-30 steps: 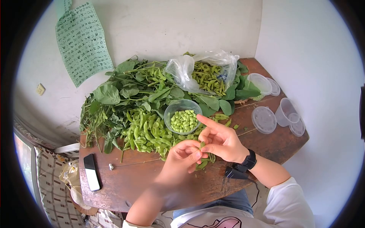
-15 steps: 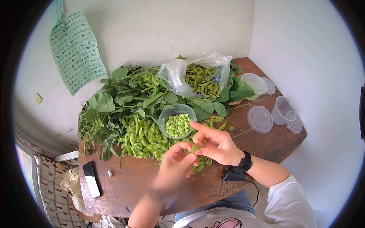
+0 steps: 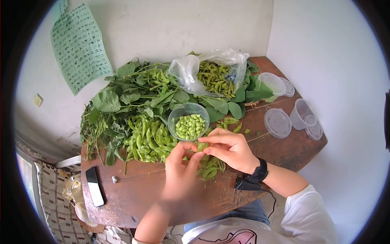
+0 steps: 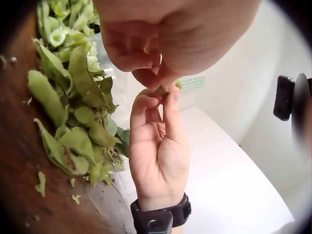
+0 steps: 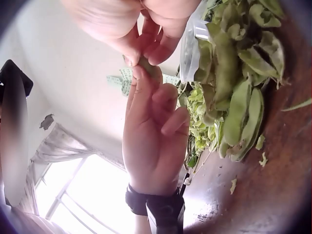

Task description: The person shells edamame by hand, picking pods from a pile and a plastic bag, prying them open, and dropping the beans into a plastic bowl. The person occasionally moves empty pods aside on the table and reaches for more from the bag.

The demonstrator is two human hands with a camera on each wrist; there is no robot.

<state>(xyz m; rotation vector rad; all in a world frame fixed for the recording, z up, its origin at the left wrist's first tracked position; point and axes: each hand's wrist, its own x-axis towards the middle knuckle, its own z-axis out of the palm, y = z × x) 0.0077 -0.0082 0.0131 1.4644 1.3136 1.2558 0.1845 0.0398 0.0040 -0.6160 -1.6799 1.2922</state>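
Green soybean pod (image 3: 202,146) pinched at both ends, just below the centre of the head view, held above the brown wooden counter (image 3: 134,191). Grasped by the left hand (image 3: 183,162) with thumb and fingertips from the lower left, and by the right hand (image 3: 229,148) with thumb and forefinger from the right. Both closed on it, neither slack. Close beside the clear round plastic bowl of shelled green beans (image 3: 170,116), and over a small heap of limp emptied husks (image 3: 211,168).

Probably light as a leaf, so no firm squeeze called for. Likely leathery and a little downy on the skin, hence not slippery. Pliant across the flat faces, stiffer along the seam. Best taken at the tips, pads laid across the flat sides, leaving the bulged middle free. Beans inside likely soft enough to bruise, or to shoot out sideways, under hard pressure.

Left of the bowl, a loose pile of unopened green pods (image 3: 148,140). Towards the upper centre of the frame, a clear plastic bag of more pods (image 3: 215,79).
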